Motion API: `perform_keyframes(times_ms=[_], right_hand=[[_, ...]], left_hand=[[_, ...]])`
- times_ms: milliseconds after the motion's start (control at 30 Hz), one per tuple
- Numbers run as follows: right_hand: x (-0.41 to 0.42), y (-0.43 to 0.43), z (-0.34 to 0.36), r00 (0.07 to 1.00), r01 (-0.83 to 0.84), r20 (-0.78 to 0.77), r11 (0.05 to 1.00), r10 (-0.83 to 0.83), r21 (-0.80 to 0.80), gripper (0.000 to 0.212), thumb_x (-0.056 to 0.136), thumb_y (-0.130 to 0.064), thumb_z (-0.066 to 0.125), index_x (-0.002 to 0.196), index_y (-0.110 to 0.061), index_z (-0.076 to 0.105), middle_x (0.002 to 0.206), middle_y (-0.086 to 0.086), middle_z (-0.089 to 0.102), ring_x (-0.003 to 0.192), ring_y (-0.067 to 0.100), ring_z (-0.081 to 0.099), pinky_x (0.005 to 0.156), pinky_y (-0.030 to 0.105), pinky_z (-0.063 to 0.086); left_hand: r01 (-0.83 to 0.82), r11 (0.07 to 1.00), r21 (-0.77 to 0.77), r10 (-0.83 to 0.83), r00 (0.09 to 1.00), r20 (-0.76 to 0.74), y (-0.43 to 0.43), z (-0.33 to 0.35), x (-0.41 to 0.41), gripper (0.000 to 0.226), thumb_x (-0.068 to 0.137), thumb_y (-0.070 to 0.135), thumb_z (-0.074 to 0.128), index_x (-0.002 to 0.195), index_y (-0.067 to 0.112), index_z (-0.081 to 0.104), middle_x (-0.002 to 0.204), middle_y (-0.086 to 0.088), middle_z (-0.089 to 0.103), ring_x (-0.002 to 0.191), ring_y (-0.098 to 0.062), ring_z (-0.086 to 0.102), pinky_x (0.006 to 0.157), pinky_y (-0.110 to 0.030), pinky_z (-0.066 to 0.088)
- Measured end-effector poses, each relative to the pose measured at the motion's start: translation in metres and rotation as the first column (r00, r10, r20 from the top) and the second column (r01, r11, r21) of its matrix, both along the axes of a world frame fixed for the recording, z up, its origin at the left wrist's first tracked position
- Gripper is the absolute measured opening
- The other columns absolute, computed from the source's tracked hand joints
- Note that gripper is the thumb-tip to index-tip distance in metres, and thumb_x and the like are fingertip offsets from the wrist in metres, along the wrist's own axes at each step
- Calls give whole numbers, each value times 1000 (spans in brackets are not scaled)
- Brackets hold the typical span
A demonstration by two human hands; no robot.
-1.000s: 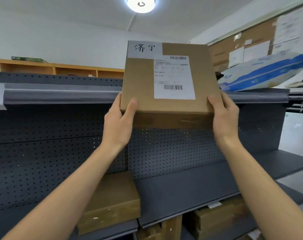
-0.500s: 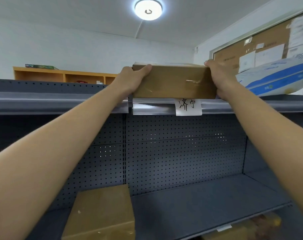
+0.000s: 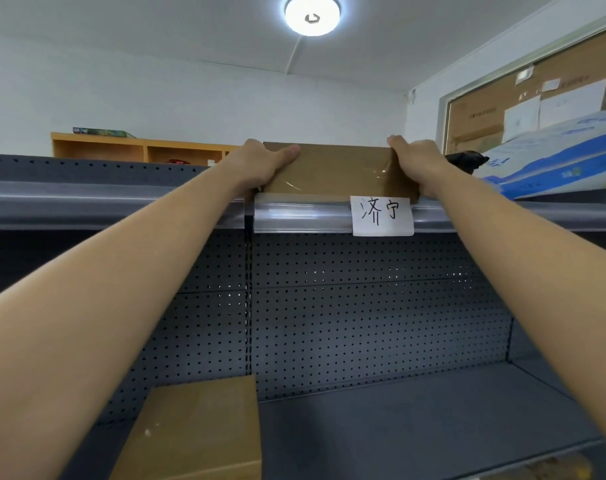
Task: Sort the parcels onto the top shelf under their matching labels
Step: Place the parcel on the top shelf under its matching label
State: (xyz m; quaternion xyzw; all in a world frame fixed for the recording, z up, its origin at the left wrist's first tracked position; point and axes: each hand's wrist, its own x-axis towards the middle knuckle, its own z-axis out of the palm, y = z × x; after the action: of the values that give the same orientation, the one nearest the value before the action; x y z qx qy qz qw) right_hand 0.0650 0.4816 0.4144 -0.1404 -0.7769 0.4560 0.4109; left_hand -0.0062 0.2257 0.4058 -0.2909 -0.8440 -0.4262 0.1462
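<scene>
Parcel: your brown cardboard box sits flat on the top shelf, its taped front face toward you, glossy clear tape catching the light near its right end.
Position: the box rests directly above the white paper label, which is handwritten in black marker and clipped to the shelf's clear plastic rail.
Left hand: your left hand wraps the box's left end, thumb laid along the upper front edge; it is gripping the cardboard.
Right hand: your right hand clasps the right end, fingers curled over the top corner, holding the box as well.
Shelf: grey metal, smooth rounded front lip, with a dark perforated back panel below it, dotted in even rows.
Neighbour: a soft white and blue plastic mailer bag lies on the same shelf just to the right of your right hand, with a crumpled black bit at its near end.
Lower shelf: another plain cardboard box lies flat on the grey matte shelf below, left of centre.
</scene>
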Motion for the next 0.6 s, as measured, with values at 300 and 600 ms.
perform_keyframes(times_ms=[300, 600], right_hand=[[-22, 10, -6, 992, 121, 14, 987, -123, 103, 54, 97, -48, 44, 120, -1, 57, 100, 13, 56, 89, 28, 51, 68, 33, 35], [-12, -6, -16, 976, 216, -89, 934, -199, 286, 57, 98, -63, 34, 105, -11, 59, 100, 6, 58, 91, 22, 55, 77, 34, 39]], left_hand=[[-169, 985, -30, 166, 983, -79, 14, -4, -8, 71, 87, 71, 51, 105, 3, 55, 97, -12, 62, 77, -25, 56, 71, -34, 44], [-325, 939, 114, 344, 870, -353, 14, -21, 12, 54, 95, 57, 45, 108, 7, 60, 106, -13, 68, 85, -29, 61, 62, -31, 39]])
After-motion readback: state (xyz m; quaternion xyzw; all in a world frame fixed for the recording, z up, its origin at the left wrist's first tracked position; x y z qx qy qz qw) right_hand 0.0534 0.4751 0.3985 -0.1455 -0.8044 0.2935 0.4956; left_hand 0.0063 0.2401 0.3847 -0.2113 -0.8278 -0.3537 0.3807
